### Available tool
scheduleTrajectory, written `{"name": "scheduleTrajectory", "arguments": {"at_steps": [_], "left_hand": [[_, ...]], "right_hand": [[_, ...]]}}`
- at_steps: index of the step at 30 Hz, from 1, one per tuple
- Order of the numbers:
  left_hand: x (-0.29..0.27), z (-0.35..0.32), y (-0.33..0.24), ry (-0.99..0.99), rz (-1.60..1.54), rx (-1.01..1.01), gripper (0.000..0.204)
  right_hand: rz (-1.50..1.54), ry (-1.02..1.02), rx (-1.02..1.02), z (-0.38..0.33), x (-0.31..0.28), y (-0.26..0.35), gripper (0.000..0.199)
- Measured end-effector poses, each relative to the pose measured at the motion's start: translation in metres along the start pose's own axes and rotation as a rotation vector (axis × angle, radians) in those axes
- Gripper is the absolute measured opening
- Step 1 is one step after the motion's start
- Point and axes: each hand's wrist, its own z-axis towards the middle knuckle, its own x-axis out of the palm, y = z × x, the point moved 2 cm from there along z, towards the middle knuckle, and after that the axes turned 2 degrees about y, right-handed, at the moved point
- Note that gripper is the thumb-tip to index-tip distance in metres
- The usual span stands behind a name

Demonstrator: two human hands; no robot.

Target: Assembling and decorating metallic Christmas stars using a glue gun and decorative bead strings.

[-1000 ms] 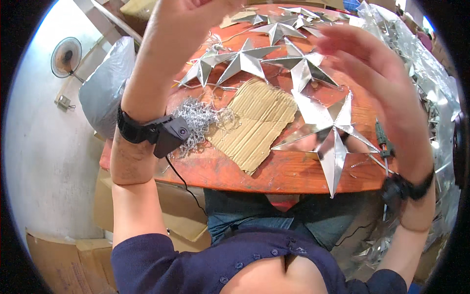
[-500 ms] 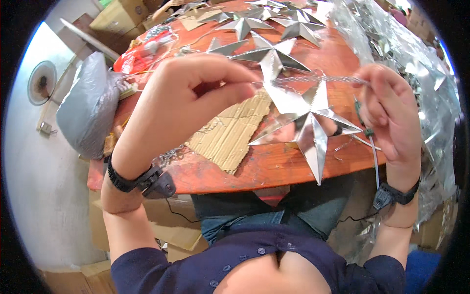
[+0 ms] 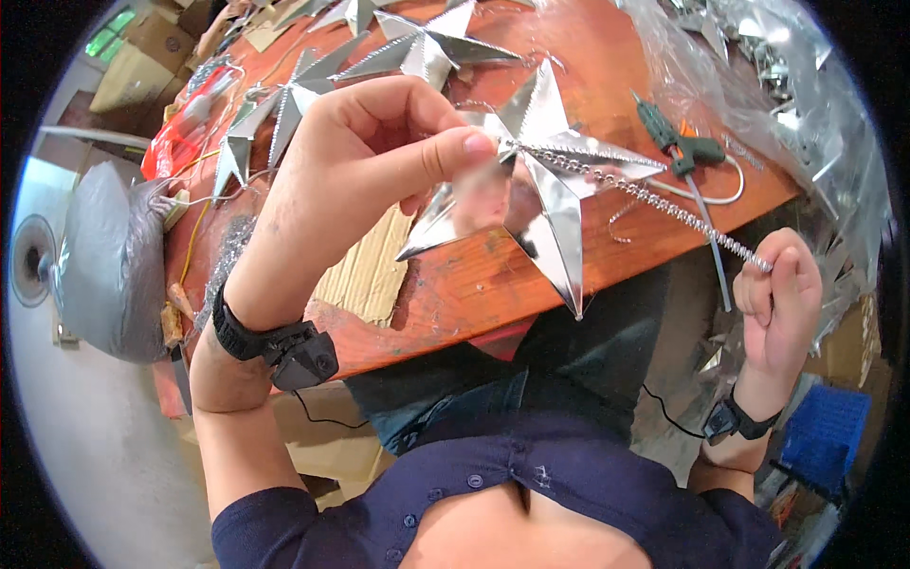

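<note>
A silver bead chain [image 3: 675, 207] slants across the front of the table, held at both ends. My left hand [image 3: 355, 152] pinches its upper end between thumb and finger, over the near star. My right hand [image 3: 783, 294] grips the lower end with curled fingers, out past the table's front edge. Beneath the chain lies a shiny silver five-pointed star [image 3: 554, 190] with toothed seams. My left fingers hide part of this star's left side, so I cannot tell whether they touch it.
More silver stars [image 3: 417, 45] lie farther back on the orange-red table [image 3: 445, 318]. A green glue gun [image 3: 678, 140] rests at the right, near clear plastic sheeting [image 3: 806, 142]. Corrugated cardboard [image 3: 365, 275] lies by my left wrist; a grey bag [image 3: 112, 261] stands at the left.
My right hand has moved down and outward, and the chain, level before, now slopes down to the right. The view has shifted, showing the glue gun more fully.
</note>
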Motion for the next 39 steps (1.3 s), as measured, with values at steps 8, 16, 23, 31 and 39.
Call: {"name": "scheduleTrajectory", "arguments": {"at_steps": [8, 16, 23, 31, 39], "left_hand": [[0.009, 0.025, 0.035, 0.028, -0.095, 0.005, 0.015], [0.002, 0.038, 0.035, 0.058, 0.225, -0.013, 0.014], [0.002, 0.048, 0.042, 0.261, -0.047, -0.252, 0.017], [0.003, 0.045, 0.033, 0.337, -0.105, -0.272, 0.016], [0.004, 0.021, 0.072, 0.176, -0.05, 0.151, 0.012]], "right_hand": [[-0.182, -0.032, 0.025, -0.034, -0.008, -0.029, 0.036], [-0.355, 0.403, 0.042, -0.035, 0.011, -0.036, 0.014], [-0.055, 0.625, 0.092, -0.036, 0.013, -0.05, 0.014], [0.208, 0.624, 0.053, -0.034, 0.006, -0.053, 0.019], [0.021, 0.272, 0.037, -0.019, 0.01, -0.048, 0.034]]}}
